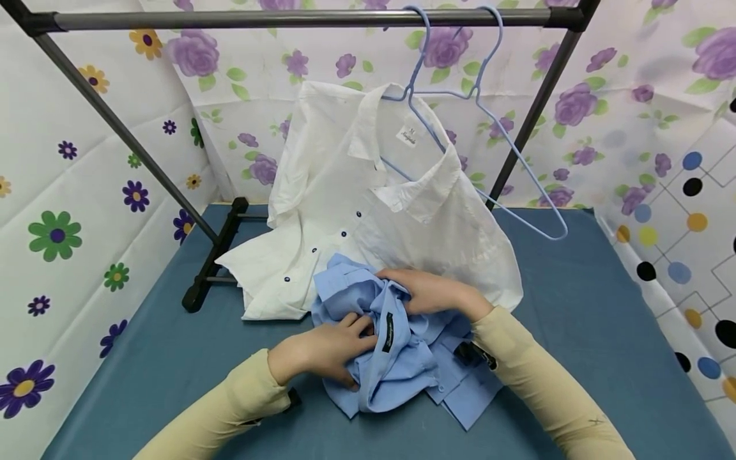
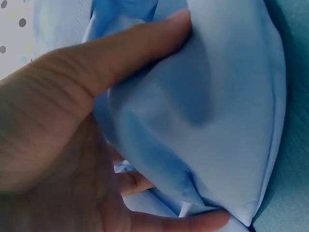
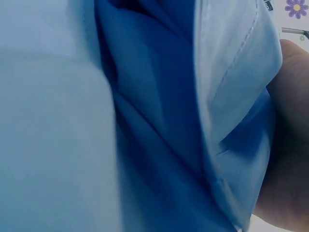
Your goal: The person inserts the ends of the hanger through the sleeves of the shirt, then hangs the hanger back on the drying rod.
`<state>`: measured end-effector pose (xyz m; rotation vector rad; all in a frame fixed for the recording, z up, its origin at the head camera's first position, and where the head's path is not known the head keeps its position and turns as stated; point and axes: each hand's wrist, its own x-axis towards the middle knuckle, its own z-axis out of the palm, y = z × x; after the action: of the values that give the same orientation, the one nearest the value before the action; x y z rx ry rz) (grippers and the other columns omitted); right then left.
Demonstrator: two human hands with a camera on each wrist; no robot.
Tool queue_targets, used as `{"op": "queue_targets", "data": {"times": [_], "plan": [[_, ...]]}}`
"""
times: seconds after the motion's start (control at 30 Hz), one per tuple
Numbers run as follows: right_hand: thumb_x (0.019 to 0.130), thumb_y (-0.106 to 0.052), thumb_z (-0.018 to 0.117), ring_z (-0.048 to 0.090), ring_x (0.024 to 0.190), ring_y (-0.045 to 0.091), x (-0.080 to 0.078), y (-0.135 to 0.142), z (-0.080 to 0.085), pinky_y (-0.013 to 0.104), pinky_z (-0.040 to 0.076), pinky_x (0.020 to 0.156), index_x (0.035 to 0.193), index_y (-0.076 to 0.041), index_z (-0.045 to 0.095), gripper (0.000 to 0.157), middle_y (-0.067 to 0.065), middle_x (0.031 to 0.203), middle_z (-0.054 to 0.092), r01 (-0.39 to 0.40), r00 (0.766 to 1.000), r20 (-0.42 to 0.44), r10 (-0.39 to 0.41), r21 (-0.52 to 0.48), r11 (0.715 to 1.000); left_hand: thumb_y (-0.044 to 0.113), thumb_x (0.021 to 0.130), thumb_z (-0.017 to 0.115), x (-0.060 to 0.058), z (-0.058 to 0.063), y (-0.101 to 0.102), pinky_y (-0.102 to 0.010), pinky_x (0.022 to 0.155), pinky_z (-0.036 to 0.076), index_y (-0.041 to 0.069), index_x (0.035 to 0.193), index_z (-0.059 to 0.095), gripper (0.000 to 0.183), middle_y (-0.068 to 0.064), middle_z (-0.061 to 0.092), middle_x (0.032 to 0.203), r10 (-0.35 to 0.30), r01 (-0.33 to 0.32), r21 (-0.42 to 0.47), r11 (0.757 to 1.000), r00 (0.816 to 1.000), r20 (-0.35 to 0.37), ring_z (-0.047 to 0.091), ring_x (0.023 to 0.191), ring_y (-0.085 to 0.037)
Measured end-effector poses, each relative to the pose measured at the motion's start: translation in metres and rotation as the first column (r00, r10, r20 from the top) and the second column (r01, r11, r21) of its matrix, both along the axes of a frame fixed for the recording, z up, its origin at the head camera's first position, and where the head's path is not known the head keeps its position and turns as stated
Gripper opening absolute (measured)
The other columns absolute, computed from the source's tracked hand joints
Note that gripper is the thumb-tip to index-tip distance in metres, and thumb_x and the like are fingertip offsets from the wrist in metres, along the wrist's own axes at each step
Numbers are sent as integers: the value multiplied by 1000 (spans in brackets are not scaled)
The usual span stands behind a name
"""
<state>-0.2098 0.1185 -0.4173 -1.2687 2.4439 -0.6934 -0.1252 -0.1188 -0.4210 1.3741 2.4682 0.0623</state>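
A crumpled blue shirt (image 1: 402, 364) with a dark label lies bunched on the table in the head view. My left hand (image 1: 324, 351) holds its near left part; in the left wrist view the thumb (image 2: 159, 36) lies over the blue cloth and fingers come out beneath it. At the shirt's upper right, my right hand (image 1: 431, 291) grips a fold, its fingertips partly hidden by cloth. Blue fabric fills most of the right wrist view, with the right hand (image 3: 289, 140) at its edge. Behind the blue shirt, a white shirt (image 1: 328, 179) hangs from a light blue hanger (image 1: 411, 89).
A second light blue hanger (image 1: 535, 179) hangs bare on the dark rack bar (image 1: 230, 20). The rack's left foot (image 1: 215, 255) stands on the blue-grey tabletop (image 1: 172, 364). Flower-patterned cloth (image 1: 259, 64) covers the back, and patterned sheets line both sides.
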Motion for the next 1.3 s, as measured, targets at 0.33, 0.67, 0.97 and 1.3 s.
{"op": "queue_targets", "data": {"times": [0.33,0.67,0.97,1.3], "plan": [[79,-21,67,46,115,12,-1,0,-5,31,39,92,134,-27,42,60,-9,129,49,30,999,-33,-31,-20,999,16,77,72,-3,-4,-2,-31,71,44,22,127,52,54,-3,46,119,-46,53,69,996,994,-100,46,101,-20],[78,-13,65,48,110,9,9,13,-9,34,40,91,121,-35,46,52,-14,117,52,110,991,-65,-118,-116,987,6,77,66,-11,2,-8,-27,64,39,25,127,52,55,4,49,105,-84,103,131,986,986,-142,45,87,-13],[82,-11,67,52,106,12,23,31,8,35,42,88,119,-27,48,45,-5,116,56,189,973,-86,-217,-254,949,-1,75,60,-18,30,-16,-26,63,42,28,125,55,57,6,50,108,-54,102,262,960,981,-185,46,91,-10],[72,5,61,52,92,16,35,48,34,36,41,78,111,-21,53,47,-4,108,58,236,917,-171,-361,-497,835,-10,74,56,-23,64,-29,-29,70,47,24,112,63,52,9,55,110,30,133,497,857,952,-306,49,99,-10]]}}
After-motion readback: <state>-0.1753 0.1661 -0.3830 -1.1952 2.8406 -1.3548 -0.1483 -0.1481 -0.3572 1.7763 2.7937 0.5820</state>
